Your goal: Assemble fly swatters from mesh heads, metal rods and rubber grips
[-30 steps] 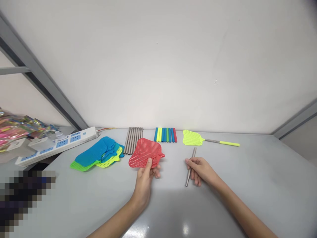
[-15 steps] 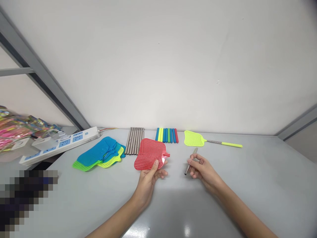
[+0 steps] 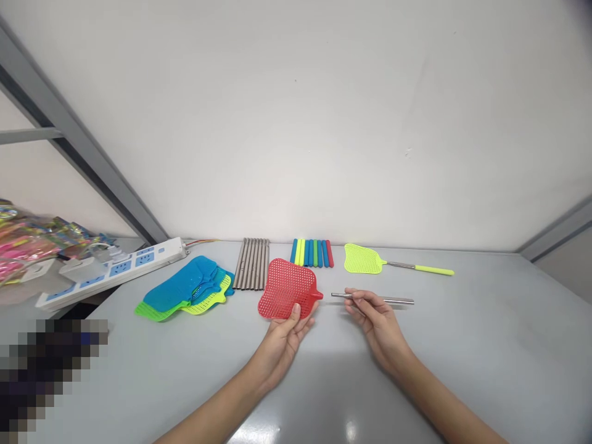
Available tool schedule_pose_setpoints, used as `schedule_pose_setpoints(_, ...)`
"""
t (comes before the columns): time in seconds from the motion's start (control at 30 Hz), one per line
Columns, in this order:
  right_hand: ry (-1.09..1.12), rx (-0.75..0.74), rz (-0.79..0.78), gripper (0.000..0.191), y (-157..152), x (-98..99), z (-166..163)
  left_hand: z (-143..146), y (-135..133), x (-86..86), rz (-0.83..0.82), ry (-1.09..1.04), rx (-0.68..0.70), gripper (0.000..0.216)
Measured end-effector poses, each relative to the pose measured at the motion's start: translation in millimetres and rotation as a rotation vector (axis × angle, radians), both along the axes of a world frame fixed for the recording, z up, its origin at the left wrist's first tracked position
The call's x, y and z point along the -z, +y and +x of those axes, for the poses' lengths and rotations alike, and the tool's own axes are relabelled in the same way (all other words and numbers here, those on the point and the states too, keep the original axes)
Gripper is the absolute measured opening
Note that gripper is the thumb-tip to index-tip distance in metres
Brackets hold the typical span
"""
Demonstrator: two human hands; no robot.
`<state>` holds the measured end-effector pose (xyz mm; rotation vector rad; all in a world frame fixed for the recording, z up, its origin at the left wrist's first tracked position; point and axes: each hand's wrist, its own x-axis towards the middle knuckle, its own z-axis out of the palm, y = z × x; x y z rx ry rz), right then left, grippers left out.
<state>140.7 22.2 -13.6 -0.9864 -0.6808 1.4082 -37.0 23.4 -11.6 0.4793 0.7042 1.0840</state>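
My left hand (image 3: 284,336) grips a red mesh swatter head (image 3: 287,287) by its near edge, its socket pointing right. My right hand (image 3: 375,317) pinches a thin metal rod (image 3: 372,299), which lies level with its narrow tip aimed at the red head's socket, a short gap apart. Both are held just above the grey table (image 3: 462,345).
A pile of blue, green and yellow swatter heads (image 3: 185,290) lies at left, with a row of metal rods (image 3: 252,263), a row of coloured grips (image 3: 312,253) and a finished yellow swatter (image 3: 393,262) along the wall. A white power strip (image 3: 111,271) sits far left.
My right hand has turned the rod from pointing away to lying level, tip toward the red head. My left hand has shifted the red head a little rightward.
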Motion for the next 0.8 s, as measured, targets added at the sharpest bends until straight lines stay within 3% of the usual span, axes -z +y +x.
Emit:
schedule_pose_setpoints(0.27, 0.063, 0.022, -0.06, 0.014, 4.9, 8.1, 0.5, 1.0, 0.4, -2.0, -0.005, 0.01, -0.008, 0.016)
schedule_pose_setpoints(0.63, 0.054, -0.2, 0.021, 0.019, 1.7, 3.3, 0.3, 1.3, 0.2, -3.8, 0.014, 0.005, -0.005, 0.02)
schedule_pose_setpoints(0.8, 0.036, -0.226, 0.047, 0.019, 1.7, 1.4, 1.9, 1.9, -0.1, -3.2, 0.012, 0.012, -0.034, 0.022)
